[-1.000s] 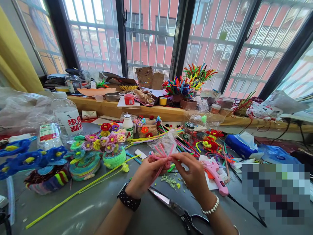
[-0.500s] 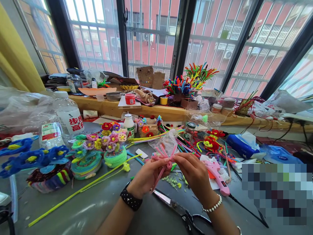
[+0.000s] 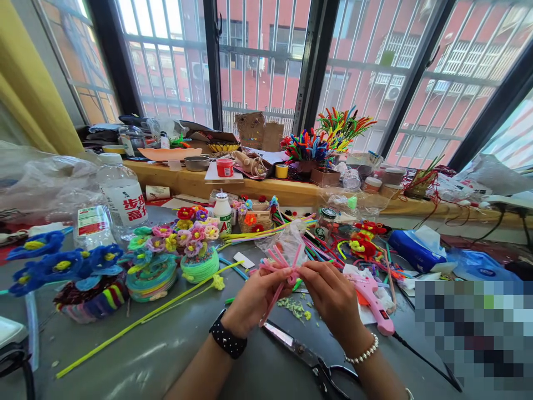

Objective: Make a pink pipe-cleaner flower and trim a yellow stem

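Note:
Pink pipe cleaners [image 3: 280,256], gathered into a bunch with one end curled into a small loop, are held up over the middle of the table. My left hand [image 3: 260,294] pinches the bunch from the left, its stems fanning out above and one hanging below. The fingertips of my right hand [image 3: 328,289] close on the same bunch near the curled part. Black-handled scissors [image 3: 302,353] lie beneath my hands. To the right rests a pink hot glue gun [image 3: 375,305] on white paper. Yellow-green fuzz scraps [image 3: 293,306] are scattered behind my hands.
At the left stand pipe-cleaner flower pots [image 3: 152,278] and a large plastic bottle [image 3: 122,194]. A long yellow pipe cleaner [image 3: 137,322] crosses the left tabletop. Further back are a small white bottle [image 3: 222,214], a glass jar [image 3: 325,222] and a blue tissue pack [image 3: 416,250]. The glue gun's cord trails right.
The whole view has shifted slightly, so things sit a little further right. Both hands keep their hold on the pink pipe cleaners, with little visible change in the fingers.

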The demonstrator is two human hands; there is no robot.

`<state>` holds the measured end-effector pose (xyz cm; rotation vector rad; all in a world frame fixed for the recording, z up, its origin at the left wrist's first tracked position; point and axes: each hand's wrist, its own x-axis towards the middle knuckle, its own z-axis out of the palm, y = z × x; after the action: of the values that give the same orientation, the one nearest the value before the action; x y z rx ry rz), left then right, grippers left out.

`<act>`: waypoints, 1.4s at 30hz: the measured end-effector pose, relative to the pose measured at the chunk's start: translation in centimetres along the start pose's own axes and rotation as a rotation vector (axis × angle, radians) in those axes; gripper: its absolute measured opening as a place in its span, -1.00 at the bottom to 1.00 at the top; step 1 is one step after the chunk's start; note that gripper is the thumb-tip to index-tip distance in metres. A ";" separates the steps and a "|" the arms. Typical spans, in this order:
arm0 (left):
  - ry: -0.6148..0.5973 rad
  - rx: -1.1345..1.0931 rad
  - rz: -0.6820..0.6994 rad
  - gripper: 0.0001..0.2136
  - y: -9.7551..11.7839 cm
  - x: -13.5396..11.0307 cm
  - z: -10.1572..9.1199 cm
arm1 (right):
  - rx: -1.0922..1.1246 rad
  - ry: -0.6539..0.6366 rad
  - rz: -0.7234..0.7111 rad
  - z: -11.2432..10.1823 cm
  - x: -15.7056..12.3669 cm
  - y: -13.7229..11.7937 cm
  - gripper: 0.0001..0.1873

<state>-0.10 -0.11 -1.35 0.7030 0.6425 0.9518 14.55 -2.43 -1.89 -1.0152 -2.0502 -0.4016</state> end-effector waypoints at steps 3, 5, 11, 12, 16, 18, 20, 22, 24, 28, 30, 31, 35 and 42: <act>-0.010 0.028 0.081 -0.91 -0.2 0.1 0.0 | -0.012 -0.002 0.038 0.1 0.2 -0.2 -0.85; -0.004 0.067 0.148 -0.89 -0.3 0.1 0.0 | 0.008 0.005 0.070 0.2 0.2 -0.3 -0.87; 0.159 0.422 0.352 -0.86 -0.3 0.0 0.2 | 0.208 0.003 0.347 0.6 0.6 -0.9 -0.93; 0.173 0.499 0.405 -0.87 -0.3 -0.1 0.2 | 0.245 -0.007 0.397 0.6 0.7 -1.0 -0.93; 0.281 0.928 0.709 -0.99 -0.7 -0.4 0.0 | 0.431 -0.056 0.603 0.8 0.8 -0.9 -0.86; 0.303 1.165 0.827 -0.92 -0.9 -0.5 -0.1 | 0.525 -0.077 0.692 0.8 0.7 -0.8 -0.83; 0.278 1.342 0.886 -0.84 -1.0 -0.6 -0.2 | 0.611 -0.066 0.753 0.9 0.7 -0.7 -0.83; 0.239 1.457 0.920 -0.79 -1.2 -0.7 -0.3 | 0.769 -0.055 0.854 0.9 0.7 -0.8 -0.84; 0.191 1.519 0.968 -0.76 -1.2 -0.9 -0.3 | 1.085 -0.090 1.052 0.9 0.7 -0.8 -0.85; 0.102 1.531 1.046 -0.75 -1.2 -1.1 -0.3 | 1.566 -0.234 1.302 1.3 0.7 -0.8 -0.83; 0.127 1.453 1.022 -0.76 -1.0 -1.0 -0.3 | 1.591 -0.232 1.279 1.4 0.7 -0.9 -0.83; 0.164 1.379 0.990 -0.78 -0.9 -0.9 -0.3 | 1.578 -0.209 1.251 1.3 0.8 -1.0 -0.85; 0.251 0.889 0.712 -0.95 -0.3 -0.4 -0.2 | 1.154 -0.126 0.978 0.7 1.0 -0.9 -0.85; 0.166 0.464 0.374 -0.86 0.3 -0.2 0.2 | 0.247 0.021 0.361 0.0 0.8 -0.7 -0.81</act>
<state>-0.18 -0.18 -1.01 1.1932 0.9127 1.2289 13.73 -2.43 -1.19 -1.1887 -1.7947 0.0276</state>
